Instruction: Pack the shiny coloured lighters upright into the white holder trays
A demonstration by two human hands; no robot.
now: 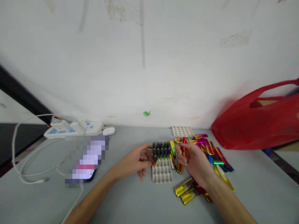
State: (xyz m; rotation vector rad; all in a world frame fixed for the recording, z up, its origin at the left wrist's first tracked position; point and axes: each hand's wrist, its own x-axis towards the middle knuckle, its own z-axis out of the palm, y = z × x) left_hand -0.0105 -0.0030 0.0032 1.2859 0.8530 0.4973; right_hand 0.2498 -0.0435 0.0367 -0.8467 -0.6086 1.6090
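One red tube (184, 145) — in the right hand (196, 160); nearly upright

wall (187, 62): white, scuffed, with a small green mark (147, 113) low on it | above mark: grey vertical streak (142, 40) | above and left of mark: tan patch (116, 11) | below mark: grey tabletop (123, 202) meeting wall | far left of mark: dark slanting bar (23, 92), possibly a frame, blurred | light: soft, even
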